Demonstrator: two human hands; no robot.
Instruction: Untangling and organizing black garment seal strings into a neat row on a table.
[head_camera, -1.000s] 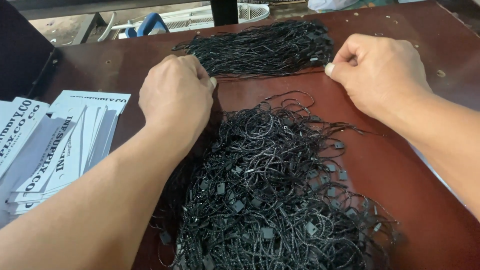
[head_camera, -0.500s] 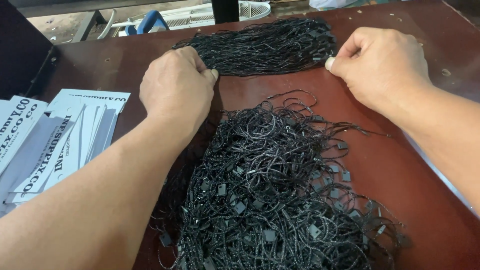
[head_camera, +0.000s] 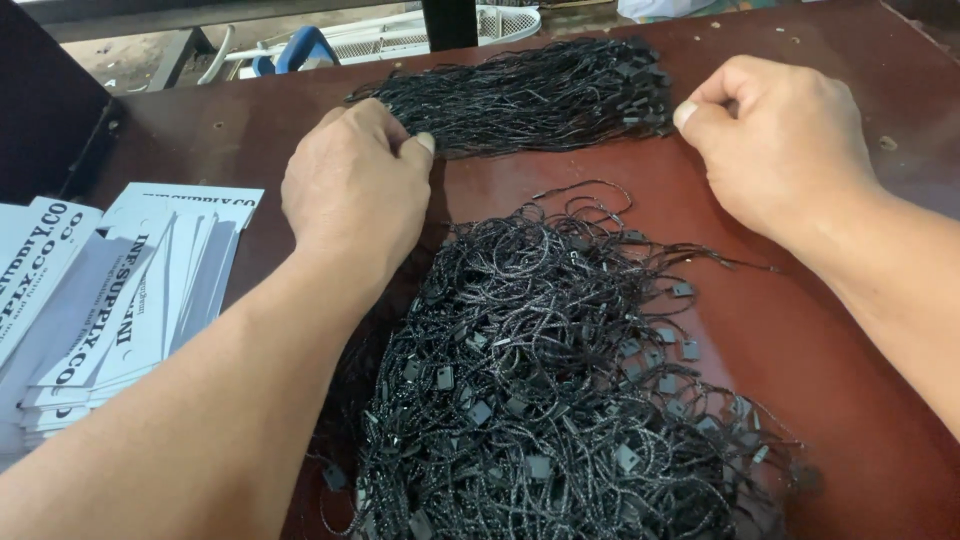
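Looking down, you have 2 hands on a dark red worktop (head_camera: 800, 330), both at the straightened bundle of black cords (head_camera: 520, 95) near its far edge. Your left hand (head_camera: 355, 185) is curled, fingertips pressed together on the bundle's left-centre, thumb tip touching the strands. Your right hand (head_camera: 780, 145) is loosely fisted, thumb and forefinger pinched at the bundle's right end, where the small black tag ends cluster; I cannot tell how many cords sit in that pinch.

That bundle lies with its long axis running left to right, tilted slightly so the right end sits farther from you. Its tag ends point right, the loose thread ends taper left.

Nearer to you, between your forearms, a tangled heap of black cords (head_camera: 550, 390) spreads wide with no clear direction, loops and square tags mixed. A narrow strip of bare worktop separates heap from bundle.

Open room: bare surface lies right of the heap, under and beyond your right forearm, and the far right corner is visible. To your left, a fanned stack of white printed cards (head_camera: 130, 300) overlaps the worktop's left edge, close beside your left forearm. Beyond the far edge sit a white wire rack (head_camera: 400, 40) and a dark post (head_camera: 448, 20).
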